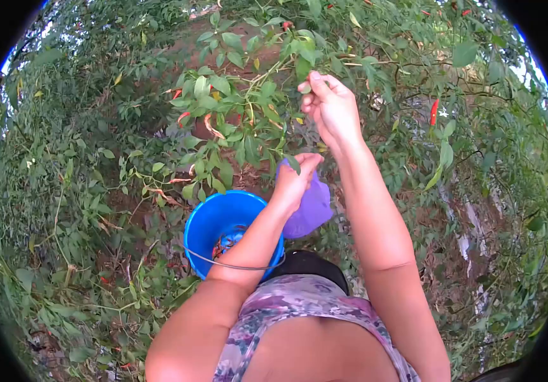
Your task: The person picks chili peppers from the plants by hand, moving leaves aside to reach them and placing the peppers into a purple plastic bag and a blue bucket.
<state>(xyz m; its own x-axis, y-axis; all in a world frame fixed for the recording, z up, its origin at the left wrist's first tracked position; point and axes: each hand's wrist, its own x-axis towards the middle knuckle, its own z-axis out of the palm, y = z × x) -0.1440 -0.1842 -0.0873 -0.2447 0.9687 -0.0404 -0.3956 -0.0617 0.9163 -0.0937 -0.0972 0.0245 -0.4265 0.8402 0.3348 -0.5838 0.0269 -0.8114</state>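
Note:
My right hand is raised at the upper middle, thumb and fingers pinched at a green leaf of a chili pepper plant. Anything smaller between those fingertips is hidden. Lower down, my left hand is closed at a thin purple bag, which hangs behind and below it; the exact grip is partly covered. My left forearm passes under the wire handle of a blue bucket. Inside the bucket lie several small red chilies. Red and shrivelled chilies hang on the plant left of my hands.
Dense chili plants surround me on both sides. A bright red chili hangs to the right beside a small white flower. Bare brown soil shows through at the top. Pale strips lie on the ground at right.

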